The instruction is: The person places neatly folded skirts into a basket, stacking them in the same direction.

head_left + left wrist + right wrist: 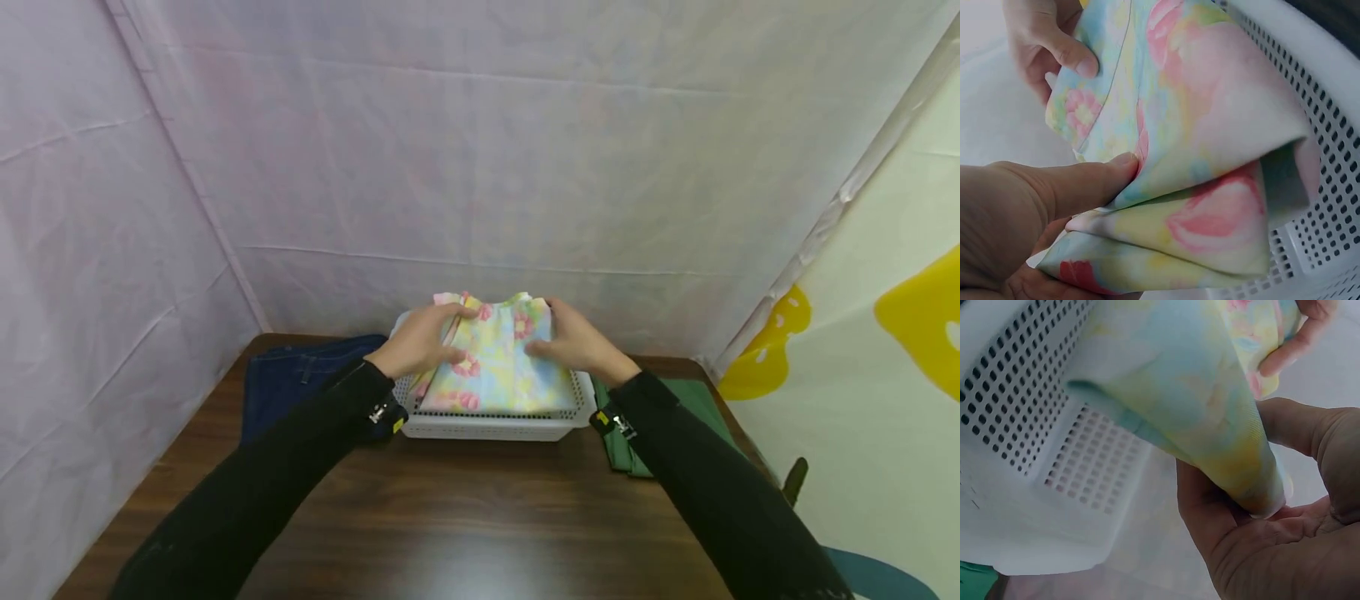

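Head view: A folded pastel cloth with pink flowers (491,371) stands over a white perforated plastic basket (487,429) on a dark brown wood-grain table (480,517). The left hand (422,340) and the right hand (577,340) hold its two sides. A folded navy denim garment (281,383) lies to the left of the basket and a folded green fabric piece (701,402) to the right, both outside it and untouched.

Left wrist view: The left hand is closed on the cloth, thumb on the upper face and fingers beneath the layered edge. The folding appears largely done; the layers gape slightly at the lower edge.

Right wrist view: The right hand pinches the rounded side fold between thumb and fingers. The cloth overlaps the basket's opening; whether it rests on the basket's floor cannot be told. Release of the cloth is judged not yet done, and its direction of travel cannot be determined.
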A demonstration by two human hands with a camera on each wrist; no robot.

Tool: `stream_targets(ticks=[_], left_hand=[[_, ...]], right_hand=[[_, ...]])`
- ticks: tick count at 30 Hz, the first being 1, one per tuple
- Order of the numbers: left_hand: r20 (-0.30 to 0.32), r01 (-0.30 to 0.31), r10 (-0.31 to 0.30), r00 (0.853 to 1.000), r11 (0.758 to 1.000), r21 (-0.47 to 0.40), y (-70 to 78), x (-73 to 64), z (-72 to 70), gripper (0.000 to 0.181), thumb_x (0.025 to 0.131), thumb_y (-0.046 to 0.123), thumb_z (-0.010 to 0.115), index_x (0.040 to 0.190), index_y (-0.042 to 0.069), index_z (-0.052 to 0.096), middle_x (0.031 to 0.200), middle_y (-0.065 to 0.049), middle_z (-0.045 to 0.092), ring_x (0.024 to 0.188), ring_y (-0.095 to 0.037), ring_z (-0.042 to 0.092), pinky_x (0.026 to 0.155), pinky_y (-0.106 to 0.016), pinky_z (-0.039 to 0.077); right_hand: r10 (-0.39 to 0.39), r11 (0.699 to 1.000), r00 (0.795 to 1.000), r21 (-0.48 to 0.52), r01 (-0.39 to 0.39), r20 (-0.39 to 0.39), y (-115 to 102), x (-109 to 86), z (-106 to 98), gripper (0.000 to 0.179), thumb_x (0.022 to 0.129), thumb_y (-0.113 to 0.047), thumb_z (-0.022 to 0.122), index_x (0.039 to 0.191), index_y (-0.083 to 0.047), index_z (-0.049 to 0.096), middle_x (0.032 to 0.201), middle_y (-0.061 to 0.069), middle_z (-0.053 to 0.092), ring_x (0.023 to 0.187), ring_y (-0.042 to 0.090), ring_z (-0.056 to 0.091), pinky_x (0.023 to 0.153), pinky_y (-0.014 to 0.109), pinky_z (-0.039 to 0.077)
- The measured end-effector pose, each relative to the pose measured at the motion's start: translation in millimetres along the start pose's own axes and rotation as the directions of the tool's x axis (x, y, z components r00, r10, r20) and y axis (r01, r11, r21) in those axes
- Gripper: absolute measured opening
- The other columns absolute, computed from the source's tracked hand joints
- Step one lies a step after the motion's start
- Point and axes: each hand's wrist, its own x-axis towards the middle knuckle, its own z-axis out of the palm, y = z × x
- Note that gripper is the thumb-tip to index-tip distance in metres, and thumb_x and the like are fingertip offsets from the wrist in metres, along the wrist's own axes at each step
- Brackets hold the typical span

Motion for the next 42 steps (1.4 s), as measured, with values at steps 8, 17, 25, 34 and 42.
stream_targets(ticks=[8, 17, 25, 34, 42], left_hand=[[0.089, 0.045, -0.05, 0.995, 0.998, 0.054, -22.7, 24.4, 11.6, 0.065, 0.083, 0.014, 0.085, 0.141, 0.009, 0.056, 0.145, -0.01, 0.052, 0.131, -0.031, 0.048, 0.104, -0.043, 0.045], [0.196, 0.076, -0.096, 0.976, 0.991, 0.108, -38.3, 26.9, 27.1, 0.063, 0.08, 0.01, 0.086, 0.137, 0.004, 0.059, 0.142, -0.013, 0.055, 0.133, -0.033, 0.047, 0.108, -0.044, 0.041], [0.261, 0.146, -0.169, 0.95, 0.984, 0.105, -40.8, 28.1, 34.4, 0.064, 0.08, 0.004, 0.085, 0.137, 0.002, 0.058, 0.144, -0.016, 0.052, 0.133, -0.035, 0.046, 0.107, -0.043, 0.042], [0.239, 0.189, -0.237, 0.942, 0.96, 0.206, -50.3, 23.3, 28.5, 0.052, 0.091, 0.024, 0.076, 0.132, -0.003, 0.06, 0.133, -0.021, 0.059, 0.12, -0.036, 0.056, 0.1, -0.045, 0.047], [0.176, 0.137, -0.172, 0.969, 0.971, 0.194, -44.0, 5.9, 17.2, 0.044, 0.096, 0.027, 0.072, 0.131, 0.002, 0.063, 0.128, -0.017, 0.062, 0.112, -0.034, 0.06, 0.097, -0.046, 0.049]], right_hand=[[0.05, 0.998, 0.997, -0.033, -0.048, 0.062, 20, 28.3, 10, 0.085, 0.09, -0.013, 0.078, 0.156, -0.002, 0.024, 0.136, 0.015, 0.048, 0.122, 0.03, 0.05, 0.103, 0.045, 0.043], [0.131, 0.979, 0.982, -0.174, -0.107, 0.134, 25, 38.7, 27, 0.087, 0.088, -0.011, 0.078, 0.152, 0.01, 0.023, 0.139, 0.026, 0.047, 0.122, 0.037, 0.05, 0.099, 0.044, 0.048], [0.216, 0.956, 0.965, -0.233, -0.178, 0.149, 24, 40.0, 36, 0.084, 0.083, -0.004, 0.08, 0.15, 0.009, 0.03, 0.116, 0.023, 0.057, 0.078, 0.026, 0.061, 0.053, 0.034, 0.057], [0.302, 0.938, 0.932, -0.238, -0.252, 0.201, 20, 32.3, 32, 0.094, 0.092, -0.012, 0.073, 0.16, 0.0, 0.009, 0.152, 0.028, 0.036, 0.055, 0.015, 0.051, 0.057, 0.034, 0.052], [0.161, 0.957, 0.975, -0.268, -0.116, 0.153, 28, 16.0, 19, 0.068, 0.1, -0.03, 0.067, 0.153, -0.004, 0.034, 0.142, 0.021, 0.049, 0.124, 0.034, 0.053, 0.088, 0.042, 0.053]])
